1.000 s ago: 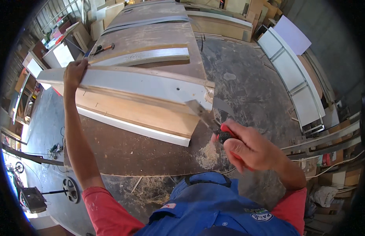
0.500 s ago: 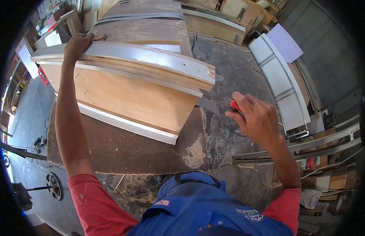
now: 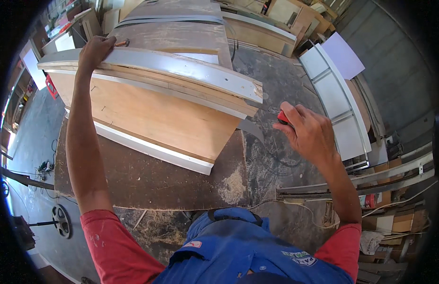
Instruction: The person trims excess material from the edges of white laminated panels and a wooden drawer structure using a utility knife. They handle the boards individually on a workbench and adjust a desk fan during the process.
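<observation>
Relative to one second earlier, the right hand [image 3: 311,135] has moved forward, away from the sawdust [image 3: 233,186]. From left to right: the left hand [image 3: 93,53] is curled over the left part of a white-faced board [image 3: 167,65], gripping its edge. Between the hands, the board extends above a plywood panel [image 3: 162,116] at the desk [image 3: 148,182]; sawdust lies nearer the body. Just beyond the board's right end, the right hand is closed around a red-and-black handle [image 3: 283,117].
</observation>
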{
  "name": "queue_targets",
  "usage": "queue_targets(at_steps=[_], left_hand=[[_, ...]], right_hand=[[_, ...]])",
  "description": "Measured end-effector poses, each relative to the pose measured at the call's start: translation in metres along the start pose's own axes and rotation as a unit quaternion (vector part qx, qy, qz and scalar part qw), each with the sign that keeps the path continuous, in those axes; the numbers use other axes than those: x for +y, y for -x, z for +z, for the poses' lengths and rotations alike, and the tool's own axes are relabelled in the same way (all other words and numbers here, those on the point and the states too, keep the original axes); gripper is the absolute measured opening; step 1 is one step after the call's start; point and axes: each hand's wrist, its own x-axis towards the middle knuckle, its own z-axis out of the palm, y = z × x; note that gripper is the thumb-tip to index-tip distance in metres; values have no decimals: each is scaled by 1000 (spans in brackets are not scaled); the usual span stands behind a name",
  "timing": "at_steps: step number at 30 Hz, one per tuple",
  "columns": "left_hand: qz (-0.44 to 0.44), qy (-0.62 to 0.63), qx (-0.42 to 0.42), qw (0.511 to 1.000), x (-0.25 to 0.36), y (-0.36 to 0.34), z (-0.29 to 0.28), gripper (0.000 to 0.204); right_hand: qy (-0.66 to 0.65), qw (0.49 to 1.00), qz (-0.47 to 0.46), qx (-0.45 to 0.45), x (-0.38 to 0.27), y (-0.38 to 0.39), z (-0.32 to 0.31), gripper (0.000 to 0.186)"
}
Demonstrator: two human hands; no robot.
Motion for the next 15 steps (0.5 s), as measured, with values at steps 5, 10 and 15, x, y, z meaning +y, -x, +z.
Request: queue_targets(at_steps=[5,10,15], left_hand=[[1,8,7,1000,-5,-1,0,50],[-3,8,-17,1000,-7,-2,0,54],[9,30,-1,1000,-13,9,-1,53]], right_hand=[[-6,1000,-1,-3,0,-1,-1,40],[39,998,-46,34,11,-3,10,36],[3,996,-86,38,20,-6,23,35]])
